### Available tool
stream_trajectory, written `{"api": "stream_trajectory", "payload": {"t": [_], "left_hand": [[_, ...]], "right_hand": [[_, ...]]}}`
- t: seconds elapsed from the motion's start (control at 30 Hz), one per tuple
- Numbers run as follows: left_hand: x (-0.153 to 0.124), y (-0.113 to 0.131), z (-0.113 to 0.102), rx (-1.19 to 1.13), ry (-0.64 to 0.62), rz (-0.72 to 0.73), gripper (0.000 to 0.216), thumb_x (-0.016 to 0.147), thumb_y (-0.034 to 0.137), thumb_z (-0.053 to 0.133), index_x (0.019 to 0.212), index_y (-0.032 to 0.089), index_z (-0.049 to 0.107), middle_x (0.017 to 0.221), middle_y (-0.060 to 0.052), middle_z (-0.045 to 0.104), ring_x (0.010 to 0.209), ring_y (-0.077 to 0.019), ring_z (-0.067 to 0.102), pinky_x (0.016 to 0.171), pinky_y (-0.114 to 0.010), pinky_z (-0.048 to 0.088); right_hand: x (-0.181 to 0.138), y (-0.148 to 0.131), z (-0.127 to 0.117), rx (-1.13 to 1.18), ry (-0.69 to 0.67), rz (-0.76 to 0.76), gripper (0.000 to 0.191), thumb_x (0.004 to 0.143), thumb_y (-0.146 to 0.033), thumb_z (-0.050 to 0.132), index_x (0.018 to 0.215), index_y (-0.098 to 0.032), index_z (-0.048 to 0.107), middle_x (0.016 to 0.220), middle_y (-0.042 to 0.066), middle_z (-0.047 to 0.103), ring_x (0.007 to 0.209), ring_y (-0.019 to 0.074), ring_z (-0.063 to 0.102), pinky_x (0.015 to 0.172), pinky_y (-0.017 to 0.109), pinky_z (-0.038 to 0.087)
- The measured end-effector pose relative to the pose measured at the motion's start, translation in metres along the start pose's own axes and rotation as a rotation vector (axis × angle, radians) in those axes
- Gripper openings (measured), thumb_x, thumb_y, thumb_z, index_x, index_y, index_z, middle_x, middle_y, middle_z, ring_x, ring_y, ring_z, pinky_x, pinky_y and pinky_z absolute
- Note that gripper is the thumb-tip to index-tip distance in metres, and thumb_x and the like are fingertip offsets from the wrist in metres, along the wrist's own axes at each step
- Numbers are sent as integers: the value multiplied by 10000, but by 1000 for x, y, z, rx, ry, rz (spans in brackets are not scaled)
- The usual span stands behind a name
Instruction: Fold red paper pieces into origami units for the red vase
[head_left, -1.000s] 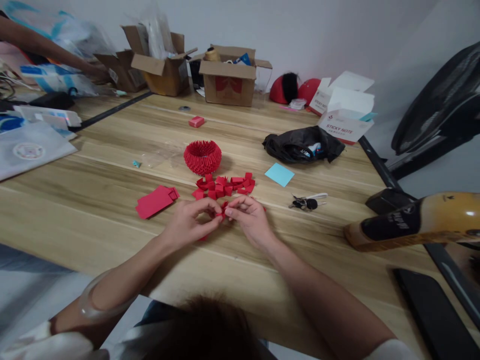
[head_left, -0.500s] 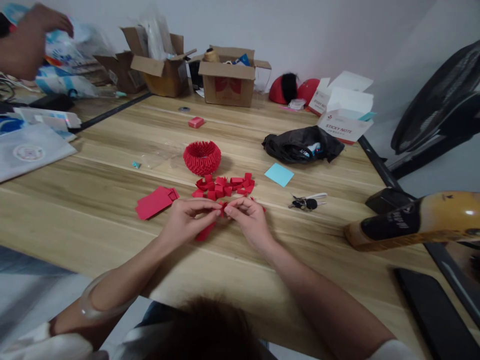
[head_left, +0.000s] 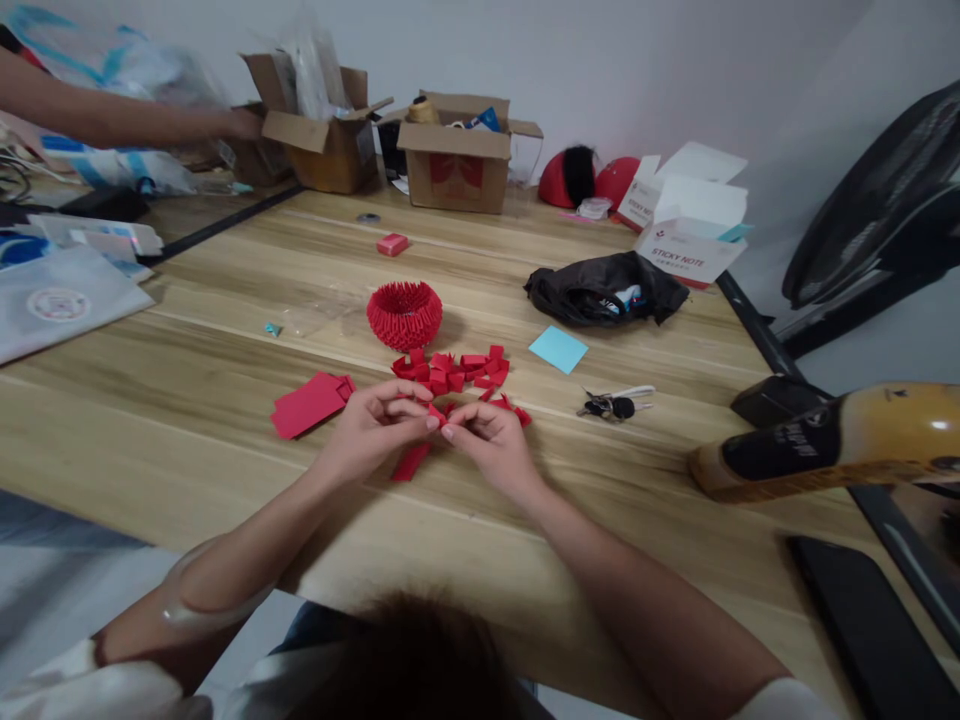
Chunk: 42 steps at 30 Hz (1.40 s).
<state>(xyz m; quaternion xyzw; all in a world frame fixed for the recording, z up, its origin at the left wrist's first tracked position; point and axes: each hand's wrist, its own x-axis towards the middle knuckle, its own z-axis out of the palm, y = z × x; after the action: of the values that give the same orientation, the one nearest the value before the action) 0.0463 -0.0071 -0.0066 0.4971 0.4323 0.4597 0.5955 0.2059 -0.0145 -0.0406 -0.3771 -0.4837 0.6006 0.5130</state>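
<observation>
Between the fingertips of my left hand [head_left: 379, 425] and my right hand [head_left: 491, 440] is a small red paper piece [head_left: 436, 413], pinched from both sides and partly covered by the fingers. A red paper strip [head_left: 410, 462] lies on the table under my left hand. Just beyond my fingers is a heap of folded red paper pieces [head_left: 448, 373]. Behind the heap stands a round red bowl [head_left: 405, 318] built of many folded paper pieces. Left of my left hand lies a stack of flat red paper [head_left: 311, 404].
A blue paper square [head_left: 558, 349], keys [head_left: 615, 405] and a black bag [head_left: 604, 290] lie to the right. A yellow bottle [head_left: 832, 440] and a black phone [head_left: 870, 620] are nearer. Cardboard boxes [head_left: 457, 180] line the back. Another person's arm [head_left: 112, 110] reaches in at far left.
My fingertips have shifted slightly left and turned the red paper piece, still pinched. The other person's arm has stretched right toward the cardboard boxes.
</observation>
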Motion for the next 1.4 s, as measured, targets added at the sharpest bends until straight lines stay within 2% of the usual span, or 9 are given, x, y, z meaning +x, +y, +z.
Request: {"api": "stream_trajectory", "payload": {"t": [0.17, 0.3, 0.47, 0.63, 0.73, 1.03, 1.17, 1.33, 1.4], "left_hand": [[0, 2, 0, -29, -24, -80, 274, 575, 259, 814, 772, 130, 673, 664, -46, 721, 622, -174, 689, 641, -281, 567], [-1, 3, 3, 131, 5, 10, 189, 603, 232, 786, 698, 130, 657, 614, -19, 693, 562, -141, 651, 566, -237, 528], [-4, 6, 8, 300, 46, 143, 97, 622, 164, 728, 640, 124, 642, 589, -1, 650, 529, -107, 599, 516, -193, 481], [-7, 5, 8, 372, 39, 236, 42, 642, 152, 697, 649, 130, 662, 653, -31, 693, 592, -134, 639, 585, -217, 525], [-6, 3, 6, 367, 30, 256, 48, 646, 168, 713, 669, 132, 691, 703, -58, 726, 633, -163, 672, 623, -241, 554], [-6, 1, 5, 172, -24, 164, 191, 610, 113, 751, 799, 140, 740, 804, -55, 756, 689, -156, 707, 696, -219, 580], [-5, 3, 6, 103, -4, 118, 166, 614, 123, 773, 775, 152, 751, 757, -40, 756, 634, -126, 697, 639, -173, 567], [-3, 5, 7, 12, -13, 41, 136, 629, 175, 788, 761, 169, 759, 782, -44, 758, 664, -123, 702, 668, -173, 566], [-3, 6, 7, -15, -11, 23, 137, 619, 191, 798, 750, 171, 760, 801, -49, 758, 676, -128, 703, 687, -187, 570]], "right_hand": [[0, -1, 1, 65, 1, 32, 200, 649, -361, 716, 653, -192, 608, 603, -23, 582, 544, 96, 486, 536, 230, 383], [0, 0, 1, 34, 51, -6, 166, 645, -322, 714, 649, -189, 614, 595, -23, 580, 541, 96, 486, 540, 232, 393], [-5, 0, 3, -100, 114, -153, 73, 677, -242, 679, 653, -203, 623, 666, 9, 618, 627, 138, 551, 619, 275, 441], [-12, -4, 4, -275, 140, -369, 52, 696, -201, 695, 667, -229, 663, 716, 29, 657, 691, 169, 596, 669, 313, 469], [-14, -5, 4, -319, 187, -414, 40, 704, -230, 711, 679, -255, 693, 715, 29, 662, 674, 174, 595, 656, 326, 481], [-15, -7, 2, -454, 123, -552, 139, 801, -200, 612, 851, -255, 729, 849, 63, 677, 808, 178, 635, 758, 332, 517], [-14, -7, 2, -505, 139, -639, 160, 823, -166, 569, 864, -211, 717, 850, 72, 674, 800, 162, 641, 736, 308, 530], [-10, 0, 0, -414, 243, -525, 128, 759, -200, 657, 887, -198, 672, 837, 52, 674, 733, 148, 628, 671, 281, 534], [-8, 3, -1, -365, 232, -472, 123, 744, -216, 674, 864, -190, 666, 823, 50, 678, 722, 150, 628, 655, 279, 530]]}}
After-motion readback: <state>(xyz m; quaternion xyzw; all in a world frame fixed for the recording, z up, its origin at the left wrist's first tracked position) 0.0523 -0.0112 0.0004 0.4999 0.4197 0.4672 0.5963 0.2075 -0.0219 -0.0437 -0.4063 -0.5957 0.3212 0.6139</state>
